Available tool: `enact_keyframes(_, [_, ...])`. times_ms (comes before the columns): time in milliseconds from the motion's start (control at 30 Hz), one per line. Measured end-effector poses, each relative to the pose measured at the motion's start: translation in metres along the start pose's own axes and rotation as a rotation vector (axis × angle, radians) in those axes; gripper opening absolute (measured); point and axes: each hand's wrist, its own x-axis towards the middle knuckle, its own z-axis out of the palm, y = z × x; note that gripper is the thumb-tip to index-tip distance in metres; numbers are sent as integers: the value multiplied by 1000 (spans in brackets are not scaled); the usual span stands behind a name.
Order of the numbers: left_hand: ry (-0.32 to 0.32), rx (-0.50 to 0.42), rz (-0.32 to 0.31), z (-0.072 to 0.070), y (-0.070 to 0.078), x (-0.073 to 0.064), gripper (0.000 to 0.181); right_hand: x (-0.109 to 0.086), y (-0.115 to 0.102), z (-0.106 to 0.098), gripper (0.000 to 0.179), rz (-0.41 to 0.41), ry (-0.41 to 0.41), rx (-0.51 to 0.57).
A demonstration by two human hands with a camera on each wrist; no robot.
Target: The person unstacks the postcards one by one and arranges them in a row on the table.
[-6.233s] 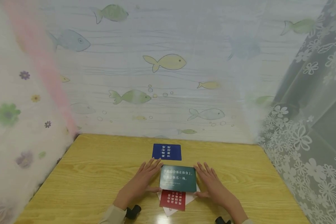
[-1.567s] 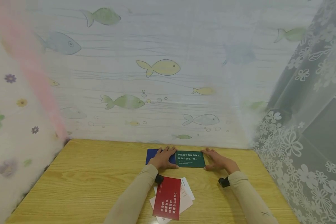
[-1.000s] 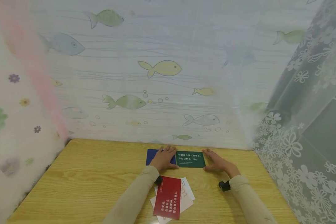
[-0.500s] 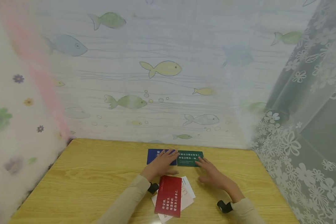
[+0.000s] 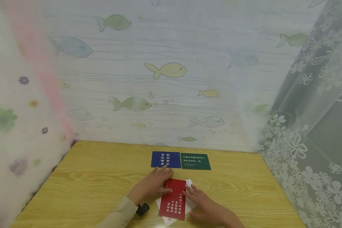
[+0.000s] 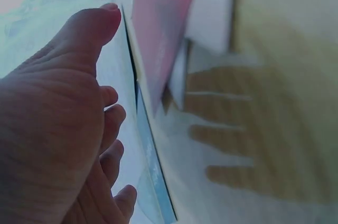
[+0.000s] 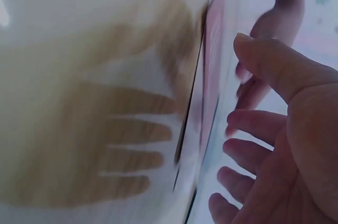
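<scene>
l hand (image 5: 149,186) is over the l side of the red card (image 5: 173,199), fingers straight & a bit apart, thumb out over the card's l edge, nothing pinched. its fingertips overlap the near edge of the blue card (image 5: 166,160) in the head view; can't tell if they touch it. r hand (image 5: 206,205) is at the red card's r edge, fingers also straight w/ small gaps, nothing gripped; contact w/ card unclear. both wrist views show finger shadows on the wooden table (image 5: 102,177), apart from the hands. red card lies flat-ish, long side pointing away from the person, white txt on it, on top of some pale cards (image 5: 190,206) sticking out at angles; exact no. can't be told. farther back, blue card & green card (image 5: 195,161) lie side by side, edges v. close, both w/ white txt. black wrist device (image 5: 142,209) on l wrist, by a beige sleeve (image 5: 118,213). behind: fish-print cloth (image 5: 171,70); r side, sheer flower curtain (image 5: 296,142).
</scene>
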Motion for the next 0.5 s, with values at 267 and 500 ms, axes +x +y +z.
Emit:
enact_keyframes(267, [-13,-14,-7,8,-2,-17,68,3,-9,23,78,-165,-63,-158])
enact_keyframes(500, [-25,-41,9,11,-1,-28,61,4,-21,41,69,-249,-106,-241])
